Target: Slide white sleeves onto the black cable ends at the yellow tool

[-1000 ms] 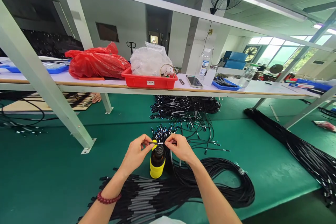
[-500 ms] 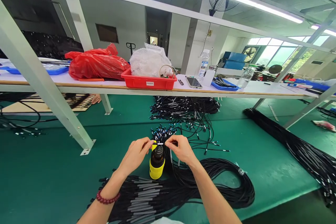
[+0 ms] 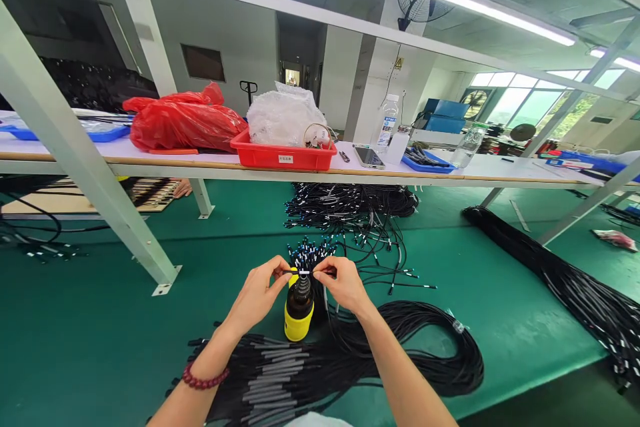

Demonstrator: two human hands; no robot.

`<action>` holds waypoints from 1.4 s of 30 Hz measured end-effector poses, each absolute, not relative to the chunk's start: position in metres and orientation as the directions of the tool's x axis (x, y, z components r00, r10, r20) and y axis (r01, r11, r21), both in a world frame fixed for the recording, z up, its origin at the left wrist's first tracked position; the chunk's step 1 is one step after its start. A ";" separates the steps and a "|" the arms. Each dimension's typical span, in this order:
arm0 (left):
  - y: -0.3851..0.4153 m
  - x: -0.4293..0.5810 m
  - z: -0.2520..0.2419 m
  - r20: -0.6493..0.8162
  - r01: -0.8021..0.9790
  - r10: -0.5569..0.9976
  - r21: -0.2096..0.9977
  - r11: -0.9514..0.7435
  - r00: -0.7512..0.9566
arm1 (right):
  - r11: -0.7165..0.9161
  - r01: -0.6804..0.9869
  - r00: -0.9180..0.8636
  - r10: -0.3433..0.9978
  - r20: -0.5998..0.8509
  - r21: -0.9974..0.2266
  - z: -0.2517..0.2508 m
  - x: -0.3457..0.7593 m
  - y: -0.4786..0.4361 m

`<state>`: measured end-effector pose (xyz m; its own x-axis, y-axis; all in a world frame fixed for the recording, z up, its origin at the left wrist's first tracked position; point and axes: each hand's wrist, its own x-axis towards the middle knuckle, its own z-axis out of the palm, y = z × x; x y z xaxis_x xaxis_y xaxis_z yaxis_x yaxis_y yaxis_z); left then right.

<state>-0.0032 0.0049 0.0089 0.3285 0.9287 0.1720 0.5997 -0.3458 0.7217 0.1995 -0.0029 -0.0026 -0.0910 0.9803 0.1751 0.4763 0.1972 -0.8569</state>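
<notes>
My left hand (image 3: 263, 287) pinches one end of a thin black cable with a white sleeve (image 3: 304, 273) on it. On the other side of the sleeve, my right hand (image 3: 343, 283) pinches the same cable. The sleeve is held level over the coiled nozzle of a yellow and black heat gun (image 3: 299, 320), which stands upright on the green table. Just behind the nozzle lies a bunch of cable ends (image 3: 310, 252) with white and blue tips. Nearest my forearms, a bundle of black cables with grey sleeves (image 3: 277, 373) spreads across the table.
A looped cable coil (image 3: 465, 367) lies at the right, and a long cable bundle (image 3: 540, 260) beyond it. More cables (image 3: 350, 203) lie under the shelf. On the shelf (image 3: 200, 170) stand a red tray (image 3: 285, 157), a phone (image 3: 369, 157) and bottles. A shelf post (image 3: 115, 173) rises at the left.
Both hands keep their pinch on the cable. The white sleeve stays over the nozzle, shifted very slightly. At the far left, another person's hand remains beside the board.
</notes>
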 end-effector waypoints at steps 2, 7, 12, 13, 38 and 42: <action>0.004 -0.003 0.009 0.167 0.601 0.925 0.717 -0.352 0.342 | 0.205 0.487 -0.102 0.979 0.178 -0.849 -0.002 0.201 -0.005; 0.004 -0.003 0.008 0.163 0.612 0.925 0.709 -0.351 0.342 | 0.216 0.512 -0.131 0.976 0.172 -0.832 -0.001 0.203 -0.007; 0.004 -0.003 0.007 0.189 0.594 0.927 0.722 -0.355 0.324 | 0.206 0.489 -0.100 0.978 0.181 -0.848 -0.005 0.200 -0.005; 0.003 -0.003 0.006 0.195 0.590 0.928 0.725 -0.355 0.318 | 0.207 0.485 -0.096 0.978 0.184 -0.850 -0.005 0.199 -0.005; 0.003 -0.002 0.006 0.143 0.615 0.944 0.728 -0.304 0.297 | 0.228 0.511 -0.075 0.972 0.222 -0.828 -0.004 0.195 -0.017; 0.004 -0.002 0.006 0.150 0.615 0.944 0.726 -0.306 0.293 | 0.236 0.518 -0.097 0.971 0.217 -0.822 -0.004 0.194 -0.019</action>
